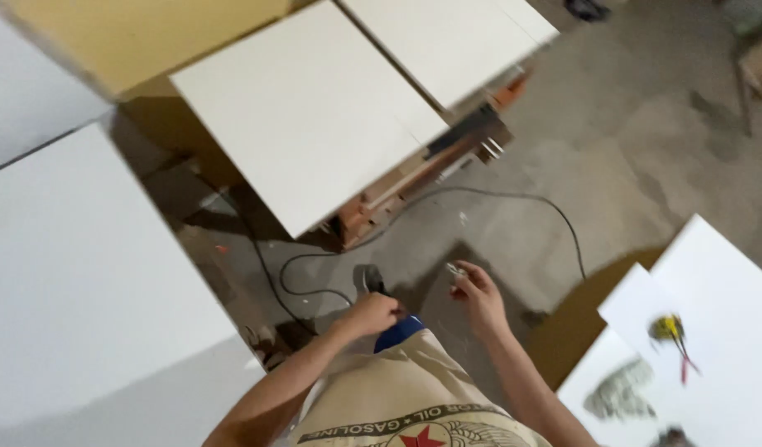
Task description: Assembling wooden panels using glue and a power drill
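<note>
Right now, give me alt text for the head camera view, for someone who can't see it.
Seen from above, the left hand grips a dark corded power tool while the right hand pinches a small pale item, too small to identify. Below them is a concrete floor with a black cable looping across it, and white panels lie all around.

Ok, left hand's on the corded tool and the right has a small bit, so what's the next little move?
Probably bring the right hand across to the left hand, so the small pale piece pinched in its fingers meets the dark corded tool. The two hands are close but apart, and the tool's head points up beside the piece. The blur hides what the piece is.
</note>
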